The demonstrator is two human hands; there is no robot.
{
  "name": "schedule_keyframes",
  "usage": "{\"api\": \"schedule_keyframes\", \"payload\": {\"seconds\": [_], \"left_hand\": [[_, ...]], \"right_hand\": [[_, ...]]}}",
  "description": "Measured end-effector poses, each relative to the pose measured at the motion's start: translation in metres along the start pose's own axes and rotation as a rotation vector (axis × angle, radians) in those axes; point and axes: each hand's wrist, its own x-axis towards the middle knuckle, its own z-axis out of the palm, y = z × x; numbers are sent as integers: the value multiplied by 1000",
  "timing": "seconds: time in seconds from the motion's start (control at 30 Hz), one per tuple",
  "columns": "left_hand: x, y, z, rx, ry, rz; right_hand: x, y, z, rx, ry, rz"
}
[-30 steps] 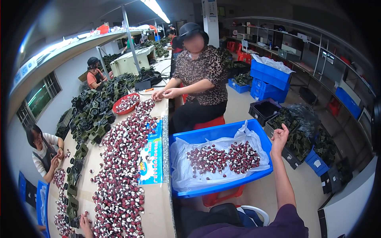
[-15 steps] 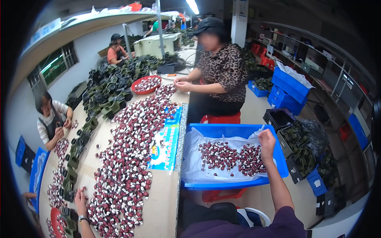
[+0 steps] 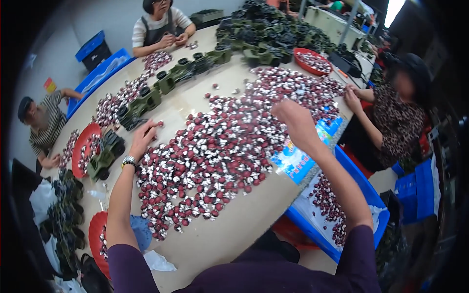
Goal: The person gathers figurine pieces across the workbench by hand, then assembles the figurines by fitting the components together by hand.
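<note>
Small red-and-white balls lie in a broad pile [image 3: 195, 168] across the table. At the pile's left edge is my left hand [image 3: 141, 140], its fingers closed with a small red-and-white ball [image 3: 159, 124] at the tips. Over the far right part of the pile hangs my right hand [image 3: 297, 126], wrist bent and fingers curled down. Blur hides whether that hand holds anything. A blue printed sheet [image 3: 298, 163] lies partly under the pile, near my right forearm. Below the table edge, a blue tub [image 3: 361, 188] lined with white plastic holds more balls.
A row of olive-green toy vehicles [image 3: 146, 105] runs beyond my left hand, with a large heap of them [image 3: 273, 31] farther back. Red trays [image 3: 80, 163] of balls stand at the left, another red tray [image 3: 312, 68] far right. Several people sit around the table.
My view has swung left toward the table. My right hand has moved from the blue tub to above the pile. My left hand stays by the pile's left edge.
</note>
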Motion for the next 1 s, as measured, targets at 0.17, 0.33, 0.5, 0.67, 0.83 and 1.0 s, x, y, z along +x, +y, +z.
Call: {"api": "schedule_keyframes", "payload": {"seconds": [0.17, 0.33, 0.5, 0.67, 0.83, 1.0], "left_hand": [[0, 3, -1, 50, -28, 22], [0, 5, -1, 27, -32, -27], [11, 5, 4, 39, -51, -40], [2, 3, -3, 201, -135, -112], [4, 49, 18, 212, -390, -79], [-27, 83, 23, 8, -453, -76]], "right_hand": [[120, 74, 109, 93, -238, 18], [196, 132, 202, -23, -534, 29], [207, 178, 263, -324, -748, -138], [178, 112, 270, -303, -763, 31], [153, 98, 233, -368, -890, -294], [145, 59, 207, -241, -955, -260]]}}
